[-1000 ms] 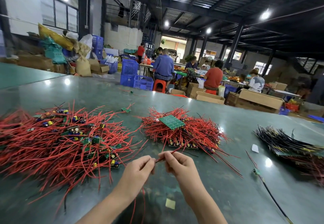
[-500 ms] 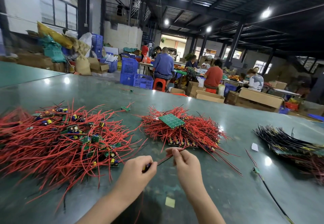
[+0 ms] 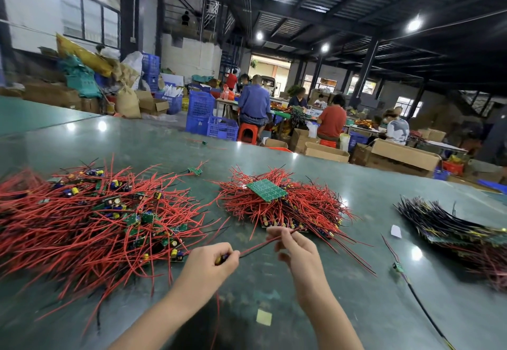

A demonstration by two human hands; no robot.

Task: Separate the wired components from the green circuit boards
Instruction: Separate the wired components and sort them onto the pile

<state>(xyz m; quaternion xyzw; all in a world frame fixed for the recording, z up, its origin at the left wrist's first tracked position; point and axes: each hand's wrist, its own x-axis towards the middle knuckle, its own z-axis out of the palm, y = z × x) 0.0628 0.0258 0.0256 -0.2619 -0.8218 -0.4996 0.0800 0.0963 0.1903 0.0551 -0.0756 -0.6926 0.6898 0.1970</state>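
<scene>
My left hand [image 3: 211,263] is closed around a small component with a yellow and blue part showing between the fingers. A red wire [image 3: 260,245] runs from it up to my right hand [image 3: 297,248], which pinches the wire's far end. Both hands hover over the green table [image 3: 343,295] near its front. A big loose heap of red-wired small green boards [image 3: 90,220] lies to the left. Behind my right hand sits a stacked pile of red-wired panels topped by a green circuit board [image 3: 266,189].
A dark pile of black-wired boards [image 3: 452,226] lies at the right. One stray wired component [image 3: 399,267] trails a black wire toward the front right. Paper scraps [image 3: 264,317] lie on the table. People sit working at far tables among blue crates and cardboard boxes.
My hands have drawn apart: the left moved down and left with the component, the right stayed near the stacked pile, and the red wire between them is now stretched out longer.
</scene>
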